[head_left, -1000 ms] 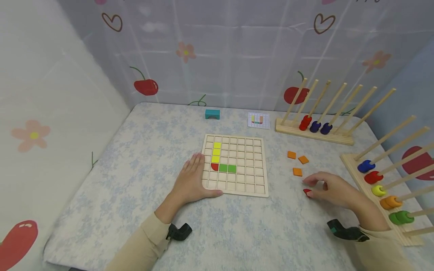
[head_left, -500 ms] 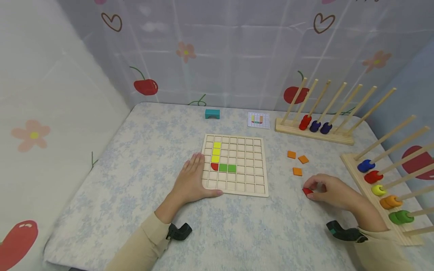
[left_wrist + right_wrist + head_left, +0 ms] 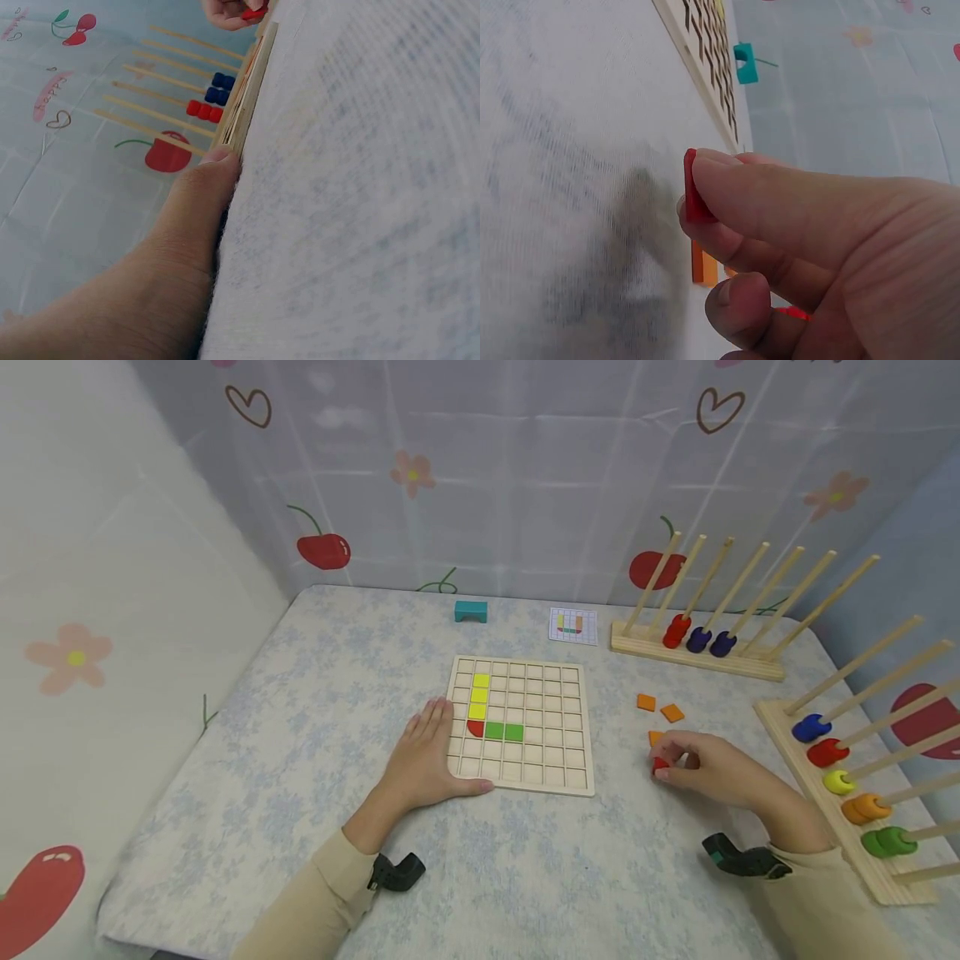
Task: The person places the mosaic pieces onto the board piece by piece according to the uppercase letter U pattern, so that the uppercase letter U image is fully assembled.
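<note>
My right hand [image 3: 708,768] pinches a small red tile [image 3: 694,196] between thumb and fingers, held just over the table beside the orange square tiles [image 3: 646,702]. One of those orange tiles is partly hidden behind the fingers. My left hand [image 3: 423,760] lies with straight fingers along the left edge of a wooden grid board [image 3: 551,768], its thumb at the near edge. In the board's cells sit a column of yellow squares [image 3: 478,696], a red quarter-round tile [image 3: 476,727] below them, and two green squares [image 3: 504,732] to its right.
A pattern card [image 3: 573,626] and a teal arch block [image 3: 471,611] lie behind the board. Two wooden peg racks stand at the right: one at the back [image 3: 697,652], one along the right side [image 3: 817,793], both with coloured beads.
The right hand has closed thumb and fingers on the red tile, picked it up from the table and moved slightly left and away from me. The left hand has stayed put.
</note>
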`<state>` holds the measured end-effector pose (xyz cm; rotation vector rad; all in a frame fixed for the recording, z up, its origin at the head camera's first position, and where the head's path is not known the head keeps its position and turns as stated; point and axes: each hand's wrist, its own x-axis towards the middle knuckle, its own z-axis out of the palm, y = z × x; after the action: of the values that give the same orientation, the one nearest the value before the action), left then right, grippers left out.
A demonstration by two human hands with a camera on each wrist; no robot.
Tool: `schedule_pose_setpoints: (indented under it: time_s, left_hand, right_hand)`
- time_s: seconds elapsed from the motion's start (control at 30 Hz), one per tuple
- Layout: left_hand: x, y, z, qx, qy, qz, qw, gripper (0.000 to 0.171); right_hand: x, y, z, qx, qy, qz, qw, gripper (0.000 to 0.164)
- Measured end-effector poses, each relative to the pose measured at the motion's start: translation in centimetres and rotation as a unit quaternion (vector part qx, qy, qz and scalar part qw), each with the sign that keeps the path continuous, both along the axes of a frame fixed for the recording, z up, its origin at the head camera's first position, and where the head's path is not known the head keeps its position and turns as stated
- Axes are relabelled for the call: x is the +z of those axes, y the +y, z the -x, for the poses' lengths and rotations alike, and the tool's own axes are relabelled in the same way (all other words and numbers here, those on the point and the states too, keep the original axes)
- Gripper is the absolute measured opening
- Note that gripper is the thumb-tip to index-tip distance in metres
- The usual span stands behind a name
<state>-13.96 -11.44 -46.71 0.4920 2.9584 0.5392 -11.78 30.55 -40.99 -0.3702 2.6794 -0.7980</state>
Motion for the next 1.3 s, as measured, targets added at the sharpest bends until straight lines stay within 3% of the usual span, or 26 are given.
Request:
schedule_pose_setpoints:
  time_s: [0.37,0.67,0.97,1.3]
  left_hand:
    - [-0.2,-0.1,0.1,0.000,-0.007,0.001,1.0000,0.144]
    - [-0.1,0.0,0.1,-0.004,-0.001,-0.003,1.0000,0.142]
    - [-0.1,0.0,0.1,-0.001,-0.011,0.001,0.9999,0.143]
    - [0.0,0.0,0.1,0.001,-0.011,0.001,0.9999,0.142]
  right_hand:
    - [0.2,-4.8,2.4,0.011,0.031,0.079,0.996,0.020]
    - [-0.8,-9.0,4.3,0.003,0.041,0.100,0.994,0.017]
    - [-1.4,-12.5,5.1,-0.019,0.037,0.121,0.992,0.023]
    - [-2.6,-14.4,5.5,-0.035,0.043,0.131,0.990,0.025]
